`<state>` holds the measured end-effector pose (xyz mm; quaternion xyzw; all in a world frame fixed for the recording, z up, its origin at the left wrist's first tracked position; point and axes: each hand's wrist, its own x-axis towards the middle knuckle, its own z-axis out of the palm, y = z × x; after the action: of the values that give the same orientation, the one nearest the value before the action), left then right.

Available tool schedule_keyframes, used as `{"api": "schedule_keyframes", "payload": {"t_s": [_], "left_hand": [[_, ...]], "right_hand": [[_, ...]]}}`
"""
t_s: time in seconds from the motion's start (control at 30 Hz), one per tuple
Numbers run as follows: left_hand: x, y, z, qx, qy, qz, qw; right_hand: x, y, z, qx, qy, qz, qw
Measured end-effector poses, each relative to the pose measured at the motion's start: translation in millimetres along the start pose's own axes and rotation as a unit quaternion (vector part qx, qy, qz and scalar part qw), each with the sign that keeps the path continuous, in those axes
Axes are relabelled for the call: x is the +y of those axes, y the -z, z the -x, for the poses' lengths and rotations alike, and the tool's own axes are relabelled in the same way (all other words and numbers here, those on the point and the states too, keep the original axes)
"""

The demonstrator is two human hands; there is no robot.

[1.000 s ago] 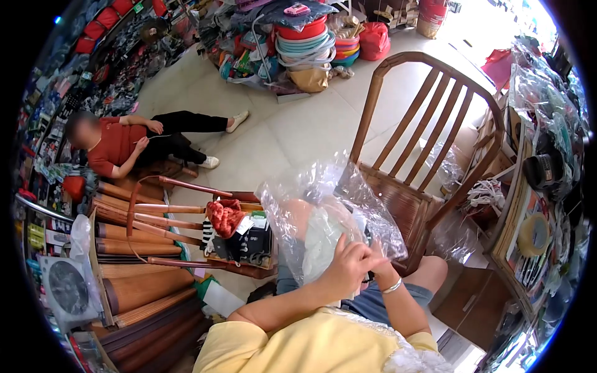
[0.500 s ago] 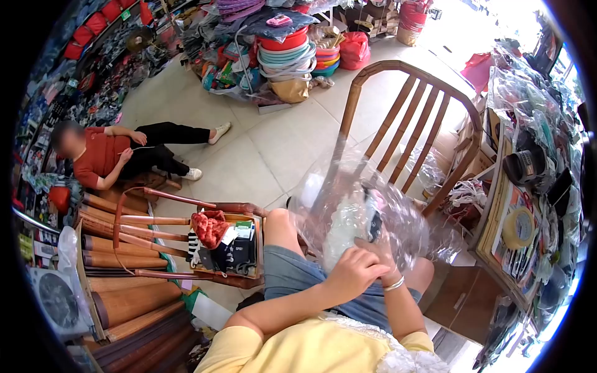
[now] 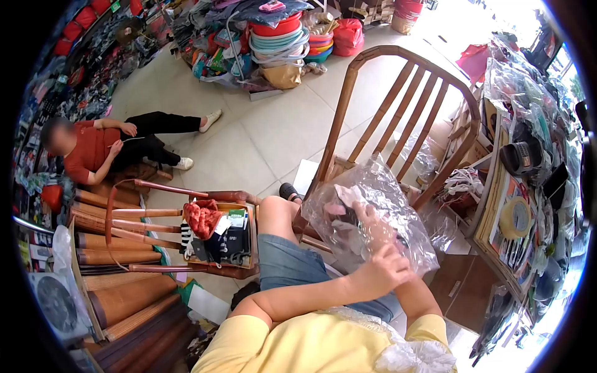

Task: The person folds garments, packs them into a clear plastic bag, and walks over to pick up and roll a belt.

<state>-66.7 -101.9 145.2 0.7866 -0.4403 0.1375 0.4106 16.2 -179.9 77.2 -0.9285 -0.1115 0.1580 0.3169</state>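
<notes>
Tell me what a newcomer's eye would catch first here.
Probably the shiny clear plastic bag right of centre, with the right hand showing through it and the left hand close by. Next come the slatted wooden chair just beyond, and the crumpled red cloth on a filled box at left.

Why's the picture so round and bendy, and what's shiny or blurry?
Head view: probably a very wide lens, bowing the edges within black corners. Head view: white glints on the clear plastic bag, partly veiling the right hand. Head view: daylight bleaches the top right; the seated person's head is blurred.
</notes>
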Motion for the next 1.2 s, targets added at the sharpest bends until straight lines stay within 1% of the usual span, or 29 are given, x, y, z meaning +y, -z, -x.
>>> {"api": "schedule_keyframes", "payload": {"t_s": [0.07,0.13,0.17,0.27,0.47,0.53,0.6,0.63,0.7,0.87,0.97,1.1,1.2], "left_hand": [[4,-9,2,-0.007,-0.011,0.001,1.0],[-2,-21,12,-0.046,0.006,-0.029,0.998],[-5,-25,19,-0.063,0.032,-0.007,0.998],[-7,-38,35,-0.093,0.06,0.01,0.994],[0,-45,34,-0.08,0.056,0.014,0.995],[-3,-45,31,-0.083,0.053,0.015,0.995],[-3,-45,31,-0.066,0.08,0.041,0.994],[-3,-45,32,-0.067,0.079,0.041,0.994],[0,-45,34,-0.027,0.078,0.059,0.995],[0,-44,43,-0.027,0.081,0.081,0.993],[1,-47,50,-0.036,0.083,0.096,0.991],[-3,-43,55,-0.041,0.084,0.109,0.99],[-8,-32,64,-0.037,0.104,0.129,0.985]], "right_hand": [[0,-6,-3,0.003,0.003,-0.011,1.0],[2,-7,-5,0.014,0.0,-0.039,0.999],[4,-6,-4,0.02,-0.004,-0.061,0.998],[7,5,3,0.045,-0.027,-0.174,0.983],[22,40,58,0.091,-0.07,-0.366,0.924],[28,44,76,0.098,-0.083,-0.394,0.91],[41,36,85,0.101,-0.104,-0.408,0.901],[47,29,86,0.103,-0.114,-0.409,0.899],[63,12,81,0.107,-0.134,-0.407,0.897],[90,-24,57,0.119,-0.157,-0.37,0.908],[96,-36,47,0.126,-0.153,-0.33,0.923],[98,-45,36,0.137,-0.131,-0.241,0.952],[93,-61,28,0.134,-0.079,-0.104,0.982]]}}
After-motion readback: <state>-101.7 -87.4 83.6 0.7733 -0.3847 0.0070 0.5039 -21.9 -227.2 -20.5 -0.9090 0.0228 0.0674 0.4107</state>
